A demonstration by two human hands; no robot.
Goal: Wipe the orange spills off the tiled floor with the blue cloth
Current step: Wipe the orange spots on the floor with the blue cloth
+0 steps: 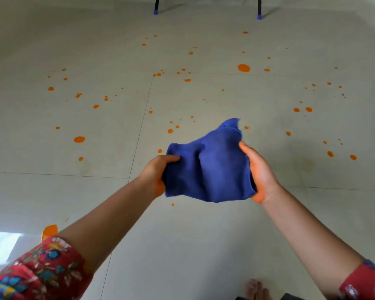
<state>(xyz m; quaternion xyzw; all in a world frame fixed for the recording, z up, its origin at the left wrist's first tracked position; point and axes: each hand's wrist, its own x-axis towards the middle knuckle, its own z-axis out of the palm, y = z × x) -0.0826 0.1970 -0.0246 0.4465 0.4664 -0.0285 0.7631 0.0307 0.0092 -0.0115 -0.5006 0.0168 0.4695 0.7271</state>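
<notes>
Your left hand (158,169) grips the left edge of the blue cloth (208,167) with curled fingers, and your right hand (259,172) holds its right edge, fingers apparently tucked behind. You hold it bunched above the tiled floor (193,245), orange spills (244,68) scattered beyond.
</notes>
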